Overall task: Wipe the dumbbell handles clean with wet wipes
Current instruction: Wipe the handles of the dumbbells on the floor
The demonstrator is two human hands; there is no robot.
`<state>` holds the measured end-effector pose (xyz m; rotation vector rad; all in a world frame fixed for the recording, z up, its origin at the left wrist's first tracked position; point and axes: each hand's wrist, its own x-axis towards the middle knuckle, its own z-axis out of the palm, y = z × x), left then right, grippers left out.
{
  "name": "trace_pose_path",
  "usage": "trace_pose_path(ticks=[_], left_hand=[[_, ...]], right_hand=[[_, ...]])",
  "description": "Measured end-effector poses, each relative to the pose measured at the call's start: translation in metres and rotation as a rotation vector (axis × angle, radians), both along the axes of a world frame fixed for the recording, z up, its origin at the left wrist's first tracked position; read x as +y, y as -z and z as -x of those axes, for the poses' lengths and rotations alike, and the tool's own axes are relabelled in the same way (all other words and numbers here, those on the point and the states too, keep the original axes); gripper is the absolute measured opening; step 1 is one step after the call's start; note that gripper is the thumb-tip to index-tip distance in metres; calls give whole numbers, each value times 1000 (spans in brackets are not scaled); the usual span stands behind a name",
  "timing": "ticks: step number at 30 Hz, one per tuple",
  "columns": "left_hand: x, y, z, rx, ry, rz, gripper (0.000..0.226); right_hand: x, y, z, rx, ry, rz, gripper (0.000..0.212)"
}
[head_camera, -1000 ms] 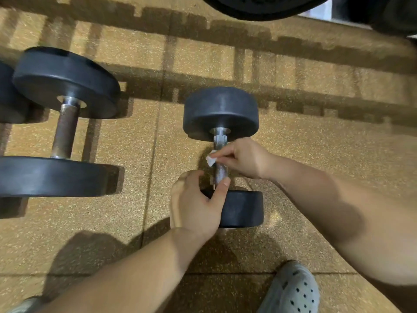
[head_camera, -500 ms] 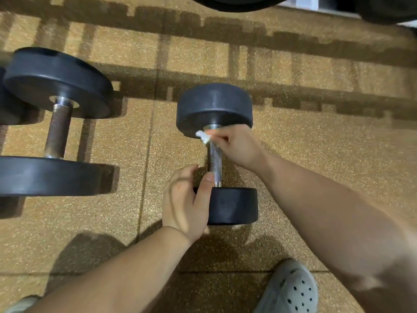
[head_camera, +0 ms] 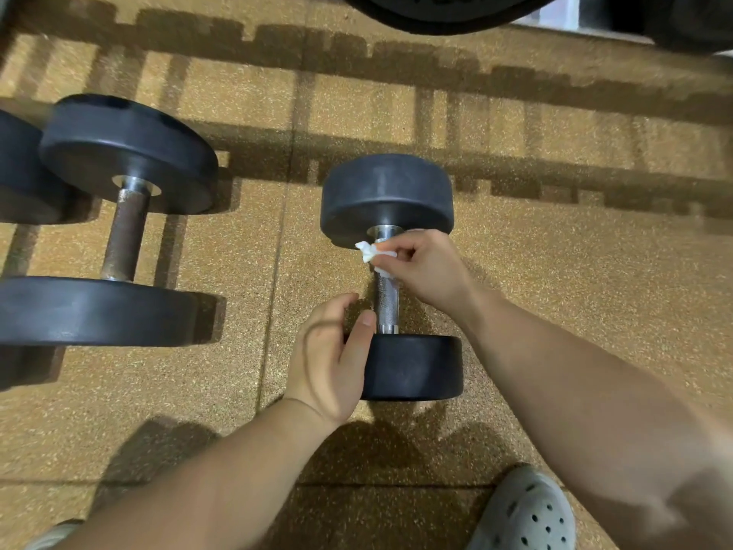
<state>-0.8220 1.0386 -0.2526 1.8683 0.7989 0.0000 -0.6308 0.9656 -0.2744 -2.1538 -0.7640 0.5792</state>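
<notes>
A small black dumbbell (head_camera: 412,367) lies on the speckled tan floor, with its chrome handle (head_camera: 386,301) running away from me. My right hand (head_camera: 426,267) pinches a crumpled white wet wipe (head_camera: 369,251) against the far end of the handle, close to the far head (head_camera: 386,194). My left hand (head_camera: 331,363) grips the left side of the near head, its thumb up by the near end of the handle.
A larger black dumbbell (head_camera: 99,307) with a rusty brown handle (head_camera: 125,236) lies to the left, another dark weight (head_camera: 23,168) beyond it. A black plate (head_camera: 444,9) sits at the top edge. My grey clog (head_camera: 523,514) is at bottom right.
My right hand slid the wipe from the middle of the handle up to its far end and has stayed near there. My left hand keeps its grip on the near head.
</notes>
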Motion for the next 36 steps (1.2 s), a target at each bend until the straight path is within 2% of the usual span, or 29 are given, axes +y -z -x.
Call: trace_pose_path(ticks=[3,7,11,15,19,21,25,27,32,34,36], left_hand=[[-1,-1,-1,16,43,-78,79],[-5,-5,-2,25,54,-135,79],[-8,-5,-3,39,50,-158,78],[-8,-2,-3,35,39,-156,74],[-7,-2,-1,17,15,-141,72],[-5,-3,-1,21,11,-132,75],[-4,-5,-2,44,37,-150,80],[-5,-7,-3,61,45,-163,80],[-10,-10,-5,62,47,-177,80],[-13,-12,-6,62,29,-171,81],[-17,-14,-7,65,21,-166,81]], right_hand=[[-2,7,5,-160,19,-5,17],[-19,3,4,-158,-89,-10,18],[-26,2,4,-190,-190,16,10],[-15,3,-3,-121,-89,-7,28],[-6,6,3,-43,111,-61,21],[-12,6,9,-12,37,-51,16],[-25,1,7,-9,-282,51,18],[-20,2,-3,-36,-267,51,22],[-3,10,-3,-85,-22,16,20],[-12,7,0,-80,-88,17,20],[-25,0,-4,-15,-271,55,20]])
